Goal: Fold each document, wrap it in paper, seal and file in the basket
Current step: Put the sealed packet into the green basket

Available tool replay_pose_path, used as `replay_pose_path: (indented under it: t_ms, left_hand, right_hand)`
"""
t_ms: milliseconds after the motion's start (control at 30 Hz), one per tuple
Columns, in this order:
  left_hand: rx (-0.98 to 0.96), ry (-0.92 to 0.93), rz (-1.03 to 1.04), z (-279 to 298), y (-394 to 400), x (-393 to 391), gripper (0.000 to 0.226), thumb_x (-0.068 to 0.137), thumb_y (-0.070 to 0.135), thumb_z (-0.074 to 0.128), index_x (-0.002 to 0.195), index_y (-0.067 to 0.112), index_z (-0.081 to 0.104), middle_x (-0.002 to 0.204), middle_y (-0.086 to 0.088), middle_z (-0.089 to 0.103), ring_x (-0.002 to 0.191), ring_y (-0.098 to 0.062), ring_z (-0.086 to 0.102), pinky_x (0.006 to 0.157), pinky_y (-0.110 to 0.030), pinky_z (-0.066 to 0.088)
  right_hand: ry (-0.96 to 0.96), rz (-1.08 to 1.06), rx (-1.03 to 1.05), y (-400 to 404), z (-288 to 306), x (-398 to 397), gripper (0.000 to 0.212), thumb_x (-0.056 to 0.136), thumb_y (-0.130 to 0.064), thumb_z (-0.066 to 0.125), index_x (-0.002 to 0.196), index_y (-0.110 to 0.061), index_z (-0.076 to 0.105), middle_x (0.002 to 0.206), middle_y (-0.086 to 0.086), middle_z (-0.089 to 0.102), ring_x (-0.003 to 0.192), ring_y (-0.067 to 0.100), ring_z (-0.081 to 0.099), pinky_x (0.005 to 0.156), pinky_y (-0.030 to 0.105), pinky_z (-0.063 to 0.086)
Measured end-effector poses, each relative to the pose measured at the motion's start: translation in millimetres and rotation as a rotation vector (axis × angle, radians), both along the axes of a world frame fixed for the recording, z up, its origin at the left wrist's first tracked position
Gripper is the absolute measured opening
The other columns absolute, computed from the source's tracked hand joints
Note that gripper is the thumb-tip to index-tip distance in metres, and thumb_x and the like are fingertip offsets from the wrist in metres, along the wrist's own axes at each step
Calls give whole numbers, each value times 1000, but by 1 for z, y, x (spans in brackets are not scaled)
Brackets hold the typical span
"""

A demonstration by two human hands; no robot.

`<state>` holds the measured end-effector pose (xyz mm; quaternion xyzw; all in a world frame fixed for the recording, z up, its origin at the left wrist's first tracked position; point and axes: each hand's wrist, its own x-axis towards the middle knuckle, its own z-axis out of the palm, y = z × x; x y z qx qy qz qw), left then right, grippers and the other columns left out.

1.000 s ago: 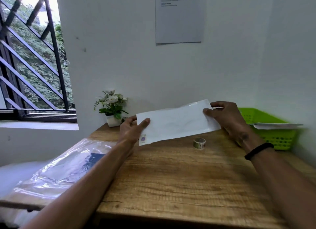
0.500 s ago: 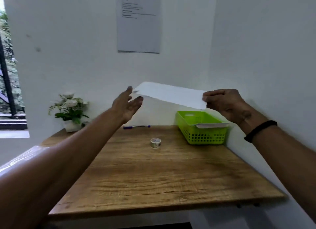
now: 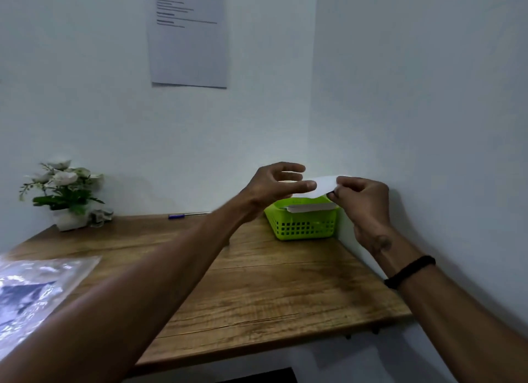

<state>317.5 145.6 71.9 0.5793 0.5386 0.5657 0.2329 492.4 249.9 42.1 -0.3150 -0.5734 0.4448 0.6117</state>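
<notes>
The white wrapped document (image 3: 325,184) hangs in the air just above the green basket (image 3: 303,228) at the table's back right corner. My right hand (image 3: 363,202) pinches its right end between thumb and fingers. My left hand (image 3: 274,185) hovers at its left end with fingers spread and loosely curved; most of the document is hidden behind that hand, and I cannot tell if the fingers touch it. Another white wrapped packet (image 3: 310,207) lies inside the basket.
A wooden table (image 3: 271,291) fills the corner between two white walls. A potted white flower (image 3: 67,194) stands at the back left. A blue pen (image 3: 183,215) lies along the back edge. A clear plastic sleeve (image 3: 31,291) rests at the left edge. A notice (image 3: 188,34) hangs on the wall.
Both hands carried the wrapped document right and down to just over the green basket. My left hand let go of its end earlier and now hovers beside it.
</notes>
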Motion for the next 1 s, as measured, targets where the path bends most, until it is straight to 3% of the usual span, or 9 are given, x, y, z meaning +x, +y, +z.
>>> replay_pose_path:
  t_ms: [167, 267, 367, 467, 567, 733, 867, 1000]
  left_hand:
    - [89, 375, 89, -7, -7, 3, 44, 72, 40, 94, 112, 27, 80, 112, 15, 78, 107, -2, 71, 94, -29, 60]
    - [198, 578, 172, -12, -1, 0, 28, 78, 37, 90, 103, 24, 83, 99, 14, 80, 98, 2, 71, 88, -21, 57]
    - [303, 593, 284, -17, 6, -6, 13, 86, 29, 84, 95, 21, 85, 88, 12, 81, 85, 3, 73, 82, -18, 56]
    - [325, 605, 402, -23, 13, -14, 10, 88, 29, 80, 94, 22, 85, 87, 12, 81, 80, 2, 72, 78, -19, 55]
    - [269, 692, 498, -27, 17, -17, 12, 89, 33, 77, 96, 27, 84, 90, 11, 81, 84, -2, 73, 83, -34, 59]
    - [185, 836, 551, -35, 22, -16, 16, 93, 37, 71, 104, 32, 82, 98, 10, 80, 94, -11, 72, 84, -39, 57]
    - [154, 896, 540, -41, 27, -16, 20, 97, 38, 66, 109, 33, 80, 104, 9, 79, 100, -14, 71, 85, -41, 57]
    - [243, 930, 524, -46, 26, -14, 28, 99, 46, 59, 111, 31, 79, 107, 10, 79, 101, -15, 71, 83, -41, 56]
  right_hand:
    - [-35, -86, 46, -7, -12, 1, 31, 80, -7, 81, 111, -12, 78, 99, 2, 78, 84, 16, 78, 85, 39, 64]
    - [9, -76, 36, -10, -13, -4, 30, 81, -11, 82, 110, -10, 77, 99, 2, 78, 78, 17, 79, 83, 39, 64]
    - [-109, -62, 94, -3, -12, -6, 39, 73, -23, 88, 109, -14, 77, 93, 1, 79, 83, 19, 78, 85, 41, 64]
    - [-273, -57, 193, 4, -8, -7, 34, 77, -13, 85, 109, -12, 77, 89, 4, 79, 82, 20, 78, 84, 41, 64]
    - [-517, -211, 436, 14, -3, -8, 18, 85, -16, 79, 103, -15, 80, 92, 3, 79, 85, 19, 75, 83, 38, 62]
    - [-838, -318, 619, 33, -7, -9, 8, 88, -24, 77, 95, -22, 80, 110, 7, 60, 98, 26, 63, 76, 38, 54]
    - [-953, -303, 696, 41, -12, -7, 10, 91, -21, 73, 99, -18, 79, 113, 9, 63, 109, 32, 58, 82, 46, 54]
    - [-954, -291, 736, 43, -16, -4, 15, 91, -15, 69, 102, -16, 78, 112, 11, 68, 109, 35, 56, 83, 47, 53]
